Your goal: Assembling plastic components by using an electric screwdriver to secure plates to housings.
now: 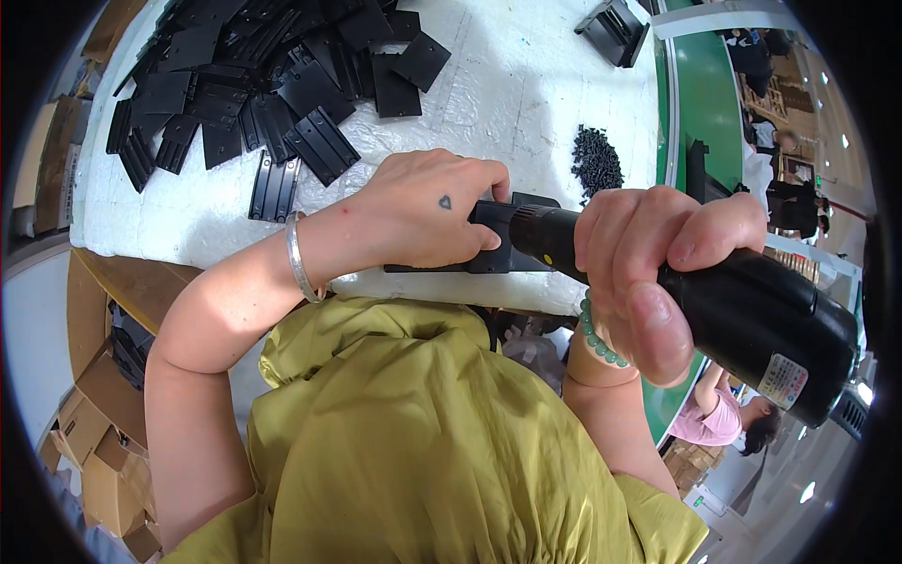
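My right hand (648, 254) is wrapped round a black electric screwdriver (770, 320), which slants across the right side. The screwdriver's front end points down and left at a black plastic part (521, 260) near the table's front edge. Whether its tip touches the part is hidden. My left hand (432, 209) grips that part from the left, thumb and forefinger bent against it on either side. A heap of small black screws (597, 162) lies just beyond my right hand.
Black plates and ribbed pieces (282, 80) are piled at the far left of the white-covered table (507, 103). A black assembled piece (615, 33) stands at the far right. Cardboard boxes (103, 470) are at the left, and a person in pink (709, 418) is at the right.
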### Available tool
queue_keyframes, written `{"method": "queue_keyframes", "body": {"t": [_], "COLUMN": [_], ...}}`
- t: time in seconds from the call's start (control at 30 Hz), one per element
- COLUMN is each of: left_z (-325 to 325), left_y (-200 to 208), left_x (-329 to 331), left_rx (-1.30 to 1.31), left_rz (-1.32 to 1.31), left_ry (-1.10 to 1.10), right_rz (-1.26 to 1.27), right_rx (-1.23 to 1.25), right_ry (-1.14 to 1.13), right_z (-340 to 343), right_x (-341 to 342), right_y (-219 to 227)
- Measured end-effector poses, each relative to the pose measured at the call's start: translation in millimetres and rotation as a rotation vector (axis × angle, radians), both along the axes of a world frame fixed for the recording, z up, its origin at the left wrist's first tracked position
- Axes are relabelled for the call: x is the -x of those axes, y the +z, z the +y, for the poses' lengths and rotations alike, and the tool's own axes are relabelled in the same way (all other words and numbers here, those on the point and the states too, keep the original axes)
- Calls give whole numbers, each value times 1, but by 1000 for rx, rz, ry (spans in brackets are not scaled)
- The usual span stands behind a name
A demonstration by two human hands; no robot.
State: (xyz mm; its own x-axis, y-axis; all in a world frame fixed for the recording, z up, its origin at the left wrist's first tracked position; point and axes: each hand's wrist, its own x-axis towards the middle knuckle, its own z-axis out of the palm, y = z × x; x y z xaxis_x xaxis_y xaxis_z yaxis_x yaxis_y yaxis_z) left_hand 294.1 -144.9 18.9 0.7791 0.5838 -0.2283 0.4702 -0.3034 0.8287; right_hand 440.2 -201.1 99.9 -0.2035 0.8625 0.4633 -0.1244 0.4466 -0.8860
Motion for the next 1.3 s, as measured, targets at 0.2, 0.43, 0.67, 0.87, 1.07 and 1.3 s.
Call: {"method": "queue_keyframes", "body": {"t": [0.2, 0.43, 0.67, 0.87, 1.07, 1.3], "left_z": [2, 9, 11, -7, -12, -10], "left_y": [1, 3, 18, 26, 23, 18], "left_x": [-1, 2, -6, -30, -62, -54], "left_rx": [1, -114, -375, -629, -817, -693], "left_rz": [-19, -98, -109, -281, -291, -536], "left_ry": [-24, 56, 30, -35, -101, -43], "right_rz": [-55, 148, 235, 240, 268, 246], "right_rx": [27, -90, 4, -80, -150, -187], "right_ry": [-13, -371, -772, -565, -334, -172], "right_z": [-3, -11, -17, -29, -45, -51], "right_x": [-1, -58, -95, -88, -74, -68], "right_y": [1, 11, -32, -16, 14, 28]}}
